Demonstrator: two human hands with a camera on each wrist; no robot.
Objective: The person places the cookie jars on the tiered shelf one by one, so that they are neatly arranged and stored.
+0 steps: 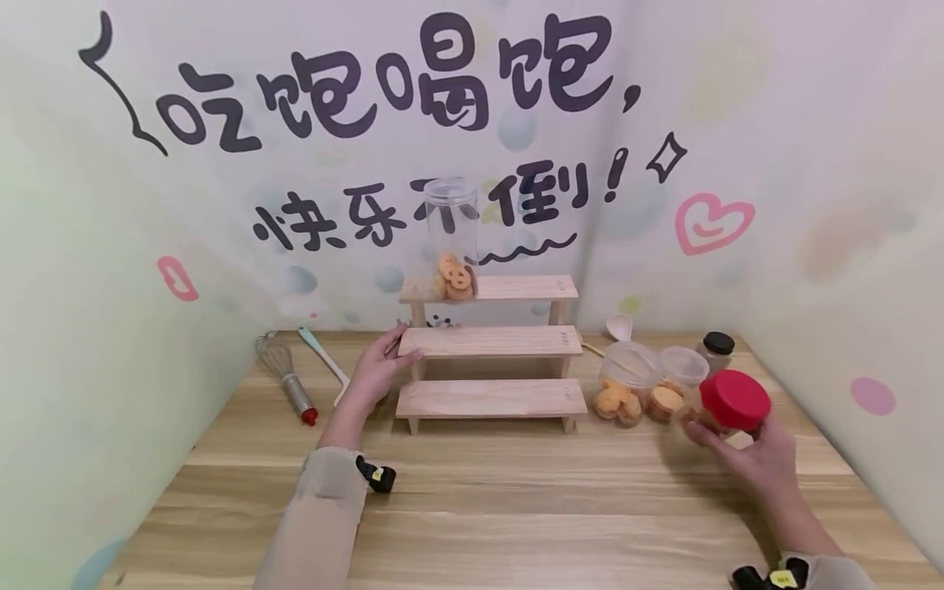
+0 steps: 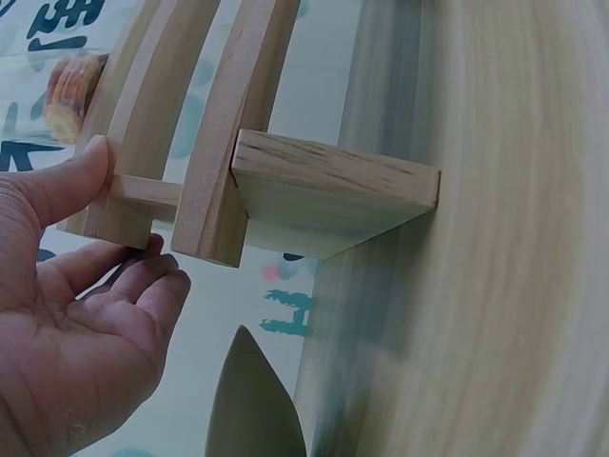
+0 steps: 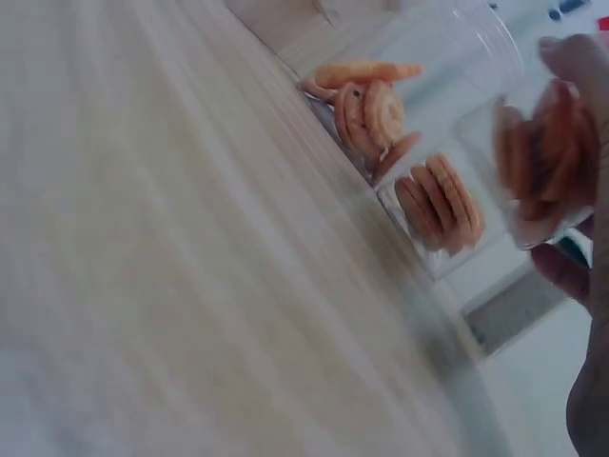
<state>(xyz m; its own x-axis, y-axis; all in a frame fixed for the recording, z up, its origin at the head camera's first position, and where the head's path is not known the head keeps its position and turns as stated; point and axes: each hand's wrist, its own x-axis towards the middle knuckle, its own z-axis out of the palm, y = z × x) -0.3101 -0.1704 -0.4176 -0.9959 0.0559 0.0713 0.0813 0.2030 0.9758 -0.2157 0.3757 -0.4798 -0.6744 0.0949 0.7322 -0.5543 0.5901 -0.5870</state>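
Observation:
In the head view, my left hand (image 1: 374, 373) holds the left end of the middle step of a three-step wooden shelf (image 1: 490, 399). The left wrist view shows the thumb on one face of the board (image 2: 143, 181) and curled fingers at the other. My right hand (image 1: 767, 460) grips a clear cookie jar with a red lid (image 1: 735, 400), raised at the right. Cookies (image 3: 547, 157) show inside it in the right wrist view, blurred. On the top step stands a tall clear jar (image 1: 453, 233) with cookies in its lower part.
Right of the shelf stand two clear containers of cookies, one larger (image 1: 621, 401) and one smaller (image 1: 667, 400). Behind them are a black-lidded jar (image 1: 717, 348) and a white ladle (image 1: 619, 327). A whisk (image 1: 288, 381) and a pale-blue-handled utensil (image 1: 323, 354) lie at the left.

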